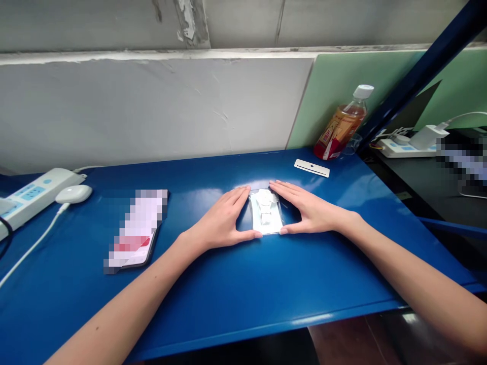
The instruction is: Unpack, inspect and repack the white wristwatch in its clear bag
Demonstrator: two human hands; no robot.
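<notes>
A small clear plastic packet (267,210) with white contents lies flat on the blue table (243,284). What exactly is inside the packet I cannot make out. My left hand (227,215) rests at the packet's left edge, thumb stretched along the near side and fingers reaching to the far corner. On the opposite side, my right hand (304,205) mirrors it, with thumb at the near right corner and fingertips at the far right one. Both hands have thumb and fingers apart and frame the packet without lifting it.
A phone (139,228) with a blurred screen lies left. Behind it are a power strip (38,190) and a white case (74,193) on a cable. A white strip-shaped card (312,168) and a drink bottle (340,129) sit at the back right, near a blue post (418,76).
</notes>
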